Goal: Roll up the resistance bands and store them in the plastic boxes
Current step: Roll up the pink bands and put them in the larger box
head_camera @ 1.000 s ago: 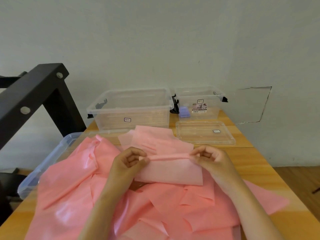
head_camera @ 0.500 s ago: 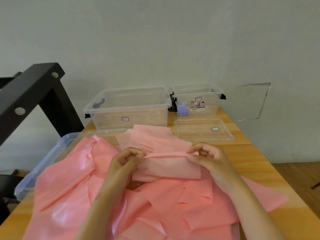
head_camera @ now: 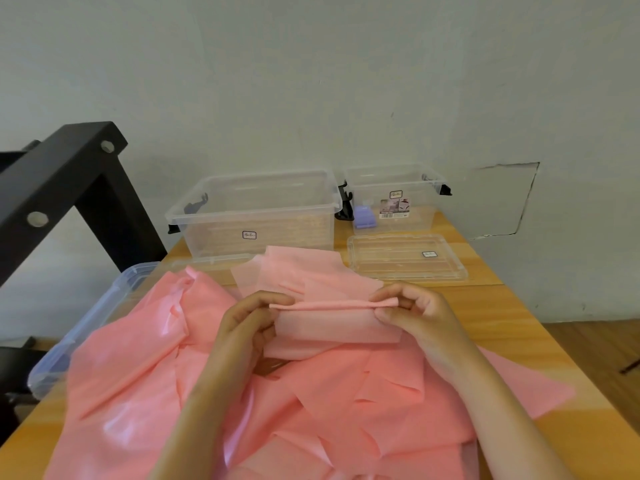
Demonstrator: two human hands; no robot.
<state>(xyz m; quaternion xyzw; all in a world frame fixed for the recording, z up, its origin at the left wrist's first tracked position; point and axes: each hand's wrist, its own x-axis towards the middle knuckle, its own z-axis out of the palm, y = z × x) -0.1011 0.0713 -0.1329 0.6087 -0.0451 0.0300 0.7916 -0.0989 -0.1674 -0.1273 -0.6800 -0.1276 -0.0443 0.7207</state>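
A big pale wall (head_camera: pixel 311 81) stands behind everything. In front of it is a long wooden table (head_camera: pixel 512 306). A large heap of pink bands (head_camera: pixel 138 375) covers most of the near part of the table. The bands lie flat and mixed up, one on top of another, and some are shiny.

On the left, a thick black frame (head_camera: pixel 69 174) leans up beside the table. A bluish box (head_camera: pixel 86 327) sits at the left edge of the table, and the pink heap hangs over part of it.

At the back of the table stands a big clear box (head_camera: pixel 256 216) with no lid on. Just beside it, on the right, is a small clear box (head_camera: pixel 419 216), also with no lid on. A flat clear lid (head_camera: pixel 405 258) lies on the table in front of the small box.

One pink band (head_camera: pixel 332 323) is held up above the heap, near the middle of the table. Its top edge is turned over into a thin roll that runs from one hand to the other.

The left hand (head_camera: pixel 249 320) pinches the left end of that roll with curled fingers. The right hand (head_camera: pixel 415 313) pinches the right end the same way, thumb under and fingers on top.

A little purple thing (head_camera: pixel 363 216) sits inside the small clear box, in its left corner.
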